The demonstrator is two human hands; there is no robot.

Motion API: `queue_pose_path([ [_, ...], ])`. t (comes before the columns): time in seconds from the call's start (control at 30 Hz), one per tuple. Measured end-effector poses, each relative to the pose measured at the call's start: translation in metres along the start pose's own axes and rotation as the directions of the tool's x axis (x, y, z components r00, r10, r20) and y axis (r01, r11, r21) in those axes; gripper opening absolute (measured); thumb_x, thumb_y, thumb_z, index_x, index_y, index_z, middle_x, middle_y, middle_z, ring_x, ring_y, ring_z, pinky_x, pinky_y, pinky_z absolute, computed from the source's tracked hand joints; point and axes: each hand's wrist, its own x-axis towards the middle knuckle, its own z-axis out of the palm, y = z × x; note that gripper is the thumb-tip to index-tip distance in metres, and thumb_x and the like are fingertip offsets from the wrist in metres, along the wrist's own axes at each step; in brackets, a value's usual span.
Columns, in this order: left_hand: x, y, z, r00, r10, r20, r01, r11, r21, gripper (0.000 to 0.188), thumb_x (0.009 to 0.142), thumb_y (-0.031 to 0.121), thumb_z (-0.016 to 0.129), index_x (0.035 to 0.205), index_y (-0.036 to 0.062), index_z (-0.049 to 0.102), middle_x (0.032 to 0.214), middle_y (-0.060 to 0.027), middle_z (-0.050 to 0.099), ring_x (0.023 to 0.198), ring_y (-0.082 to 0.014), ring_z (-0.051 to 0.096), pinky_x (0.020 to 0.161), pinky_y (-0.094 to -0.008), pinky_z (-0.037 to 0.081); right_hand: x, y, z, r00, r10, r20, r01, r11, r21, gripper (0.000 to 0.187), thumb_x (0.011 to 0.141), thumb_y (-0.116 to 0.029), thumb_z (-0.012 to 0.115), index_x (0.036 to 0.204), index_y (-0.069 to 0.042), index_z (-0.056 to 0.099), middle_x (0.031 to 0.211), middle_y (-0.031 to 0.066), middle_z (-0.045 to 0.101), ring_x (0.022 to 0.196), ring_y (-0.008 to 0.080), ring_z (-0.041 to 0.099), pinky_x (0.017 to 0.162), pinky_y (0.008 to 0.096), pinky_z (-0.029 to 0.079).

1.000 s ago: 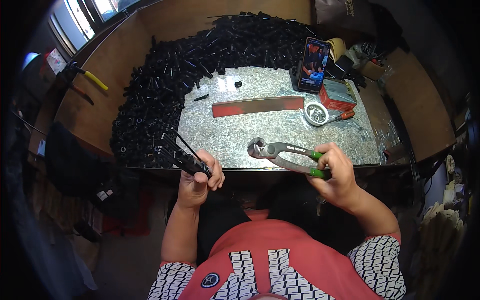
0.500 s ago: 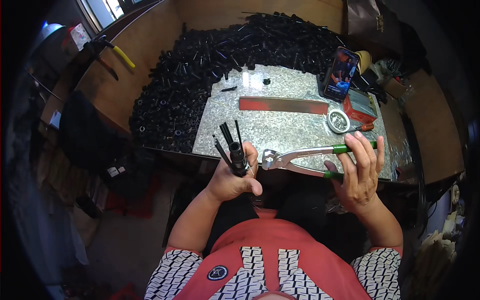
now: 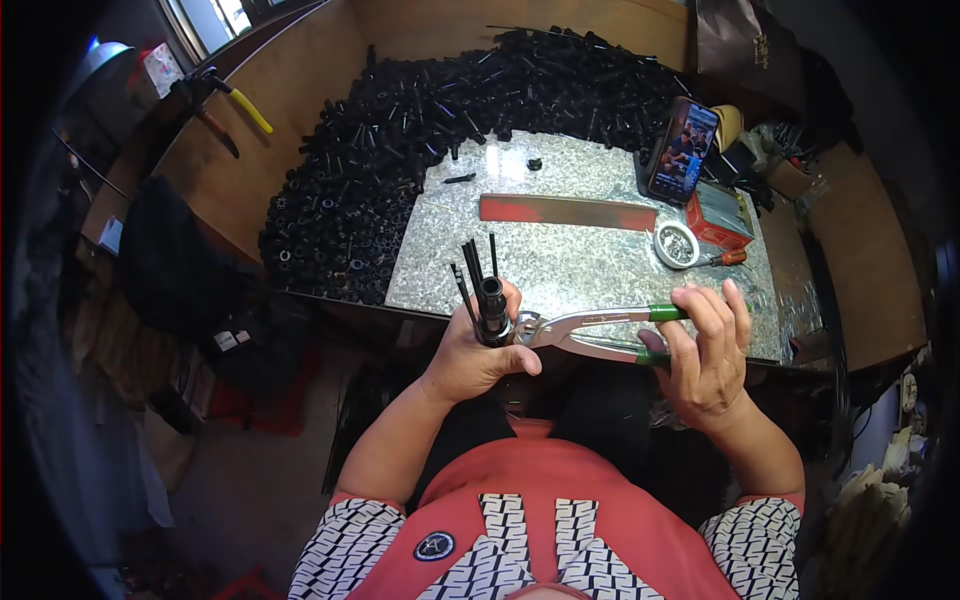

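Observation:
My left hand (image 3: 468, 358) is closed around a black tubular part (image 3: 491, 308) with several thin black rods (image 3: 470, 262) pointing up from it. In my right hand (image 3: 708, 362) is a pair of end-cutting pincers (image 3: 590, 330) with green grips, its handles spread apart. The pincers' steel jaws meet the side of the black part, next to the left fingers. What exactly sits between the jaws is too small to make out. Both hands are just over the front edge of a speckled grey board (image 3: 570, 275).
A large heap of black parts (image 3: 400, 120) lies behind and left of the board. On it rest a red-brown flat bar (image 3: 566, 211), a white bowl of small metal pieces (image 3: 677, 245), a red-handled screwdriver (image 3: 733, 258), a red box (image 3: 718, 228) and a propped phone (image 3: 684, 150).
The pincers have moved left, and their jaws have come up against the black part. My left hand has shifted slightly right with the part, and the rods now stand more upright.

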Motion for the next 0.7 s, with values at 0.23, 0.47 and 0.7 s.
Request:
queue_pose_path([
  [0.23,0.002,0.005,0.004,0.993,0.119,0.023,-0.120,0.990,0.079,0.052,0.063,0.024,0.089,0.083,0.0124,0.042,0.073,0.0079,0.037,0.067,-0.0037,0.034,0.058,-0.0209,0.028,-0.005,0.005,-0.004,0.997,-0.077,0.009,0.077,0.997,0.004,0.023,0.073,-0.010,0.070,0.086,-0.007,0.051,0.101,0.0135,0.055,0.092,0.0277,0.056,0.082,0.0417,0.042],
  [0.47,-0.001,0.006,0.006,0.993,0.120,0.010,-0.120,0.992,0.027,0.048,0.065,0.020,0.087,0.084,0.0115,0.044,0.073,0.0081,0.038,0.067,-0.0032,0.035,0.058,-0.0202,0.029,-0.003,0.006,-0.005,0.995,-0.093,-0.030,0.092,0.995,-0.034,0.009,0.077,-0.011,0.061,0.083,-0.009,0.054,0.097,0.0104,0.058,0.085,0.0228,0.058,0.077,0.0359,0.043],
  [0.7,-0.007,0.002,0.000,0.979,0.199,0.036,-0.199,0.980,0.009,0.057,0.059,0.031,0.089,0.095,0.0079,0.051,0.081,0.0052,0.047,0.072,-0.0028,0.044,0.060,-0.0202,0.035,-0.012,0.010,-0.011,0.925,0.056,0.376,-0.251,0.832,0.494,0.031,0.066,-0.005,0.077,0.084,-0.005,0.051,0.089,0.0144,0.058,0.077,0.0288,0.060,0.062,0.0329,0.046],
])
